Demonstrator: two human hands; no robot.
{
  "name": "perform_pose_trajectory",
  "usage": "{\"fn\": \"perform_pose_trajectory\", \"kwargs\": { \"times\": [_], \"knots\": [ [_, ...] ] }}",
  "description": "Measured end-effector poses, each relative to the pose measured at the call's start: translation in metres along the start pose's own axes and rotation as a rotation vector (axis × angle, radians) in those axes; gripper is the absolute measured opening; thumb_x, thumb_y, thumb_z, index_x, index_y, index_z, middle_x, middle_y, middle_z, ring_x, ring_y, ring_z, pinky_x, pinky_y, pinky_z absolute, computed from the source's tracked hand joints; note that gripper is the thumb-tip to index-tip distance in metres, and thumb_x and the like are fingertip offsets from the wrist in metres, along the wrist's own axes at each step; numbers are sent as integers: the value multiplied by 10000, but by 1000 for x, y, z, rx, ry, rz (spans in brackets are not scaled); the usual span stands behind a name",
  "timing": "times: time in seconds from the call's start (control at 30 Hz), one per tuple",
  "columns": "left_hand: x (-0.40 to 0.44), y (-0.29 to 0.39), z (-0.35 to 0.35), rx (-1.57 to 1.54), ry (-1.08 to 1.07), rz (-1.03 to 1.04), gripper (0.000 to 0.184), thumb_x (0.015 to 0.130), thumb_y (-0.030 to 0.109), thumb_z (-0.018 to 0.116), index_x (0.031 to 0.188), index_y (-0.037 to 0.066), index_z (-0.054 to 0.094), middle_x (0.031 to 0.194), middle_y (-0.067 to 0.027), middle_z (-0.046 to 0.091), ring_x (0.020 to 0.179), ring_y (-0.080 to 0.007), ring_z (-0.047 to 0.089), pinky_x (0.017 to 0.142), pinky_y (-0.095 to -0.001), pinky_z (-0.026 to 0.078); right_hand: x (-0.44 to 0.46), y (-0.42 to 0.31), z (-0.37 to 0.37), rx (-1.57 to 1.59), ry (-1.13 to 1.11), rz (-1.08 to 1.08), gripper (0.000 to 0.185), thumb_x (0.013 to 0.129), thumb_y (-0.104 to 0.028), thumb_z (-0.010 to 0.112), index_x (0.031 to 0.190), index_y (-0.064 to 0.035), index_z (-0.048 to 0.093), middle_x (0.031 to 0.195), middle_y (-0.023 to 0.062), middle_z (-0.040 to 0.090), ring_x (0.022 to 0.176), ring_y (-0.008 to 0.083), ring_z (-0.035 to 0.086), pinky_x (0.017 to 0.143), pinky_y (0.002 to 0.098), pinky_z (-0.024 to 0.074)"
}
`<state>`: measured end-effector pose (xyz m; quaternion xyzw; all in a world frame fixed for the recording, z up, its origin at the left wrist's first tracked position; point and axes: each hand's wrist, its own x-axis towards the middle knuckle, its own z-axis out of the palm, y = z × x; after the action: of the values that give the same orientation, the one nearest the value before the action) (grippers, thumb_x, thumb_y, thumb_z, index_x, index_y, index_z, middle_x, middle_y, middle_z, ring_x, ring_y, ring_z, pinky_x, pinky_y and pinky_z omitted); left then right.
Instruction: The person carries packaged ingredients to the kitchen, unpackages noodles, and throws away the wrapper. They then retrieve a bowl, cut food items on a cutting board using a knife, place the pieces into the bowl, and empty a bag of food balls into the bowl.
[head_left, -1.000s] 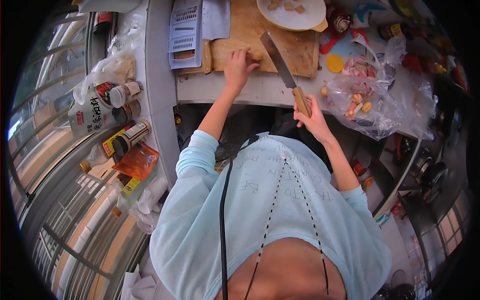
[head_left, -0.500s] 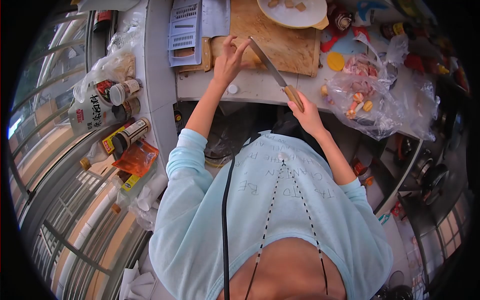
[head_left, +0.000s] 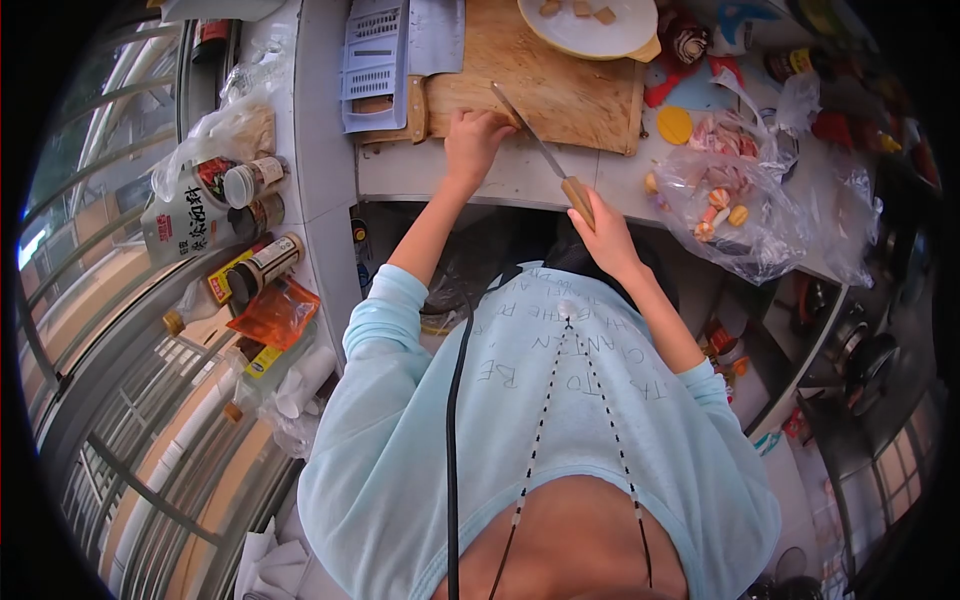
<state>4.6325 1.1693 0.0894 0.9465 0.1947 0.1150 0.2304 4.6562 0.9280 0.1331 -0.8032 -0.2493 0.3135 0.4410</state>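
My right hand [head_left: 606, 238] is wrapped round the wooden handle of a kitchen knife [head_left: 535, 137], whose narrow blade slants up and left over the wooden cutting board [head_left: 565, 95]. My left hand [head_left: 474, 148] is at the board's front edge, its fingers drawn together close beside the blade. What lies in those fingertips, if anything, is too small to make out. A second knife with a wooden handle [head_left: 418, 108] lies at the board's left side, by a white grater [head_left: 375, 75]. At the board's back stands a yellow-rimmed white bowl [head_left: 590, 38] with several tan pieces in it.
Right of the board, a clear plastic bag [head_left: 735, 240] holds pieces of food, near a yellow disc [head_left: 674, 125] and raw meat [head_left: 722, 137]. Jars and bottles [head_left: 265, 268] line the windowsill on the left. A dark cable [head_left: 452, 420] hangs down my front.
My left hand has come down from raised, spread fingers to closed fingers by the blade. The knife has shifted slightly left in my right hand.
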Motion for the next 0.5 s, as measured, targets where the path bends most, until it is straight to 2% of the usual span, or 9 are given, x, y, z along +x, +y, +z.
{"fn": "perform_pose_trajectory", "kwargs": {
  "times": [0.27, 0.37, 0.5],
  "knots": [
    [-1, -1, 13, -49, 62, -79, 200, 644, 245, 733, 791, 117, 691, 760, -54, 641, 832, -247, 545, 708, -337, 457, 3, -13, 1, -94, 16, 10, 368, 853, -189, 530, 1155, -4, 428, 997, 247, 563, 924, 401, 541, 780, 415, 441],
    [3, 2, 12, -33, 63, -80, 201, 639, 252, 735, 787, 122, 696, 713, -65, 625, 820, -246, 545, 697, -341, 458, 5, -12, -4, -66, -11, 89, 358, 854, -187, 527, 1152, -10, 435, 973, 240, 573, 915, 400, 544, 772, 415, 441],
    [9, 1, 16, -21, 64, -87, 185, 624, 252, 737, 742, 117, 696, 675, -65, 609, 827, -242, 554, 625, -360, 475, 13, -10, -9, -36, -30, 118, 366, 855, -183, 525, 1168, -16, 435, 947, 237, 581, 902, 396, 550, 764, 408, 440]
  ]
}}
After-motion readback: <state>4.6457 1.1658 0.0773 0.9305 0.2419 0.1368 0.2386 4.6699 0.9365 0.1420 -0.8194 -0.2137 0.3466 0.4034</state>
